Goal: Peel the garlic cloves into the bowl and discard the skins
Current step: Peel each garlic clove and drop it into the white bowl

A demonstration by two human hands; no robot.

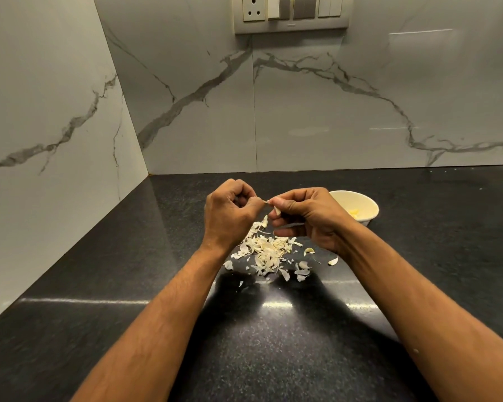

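Above the counter, my right hand [308,219] pinches a small garlic clove [277,210] between thumb and fingers. My left hand [230,213] meets it at the fingertips and pinches the clove's tip or a bit of its skin. Directly below the hands lies a heap of papery garlic skins [266,250]. Two unpeeled cloves lie to the right of the heap, one [309,251] nearer it and one [333,261] further out. A cream bowl [360,200] stands just behind my right hand, with pale peeled garlic [354,212] inside.
The black speckled counter [99,300] runs into a corner of grey-veined marble walls on the left and at the back. A switch panel with a socket [291,13] is on the back wall, high up.
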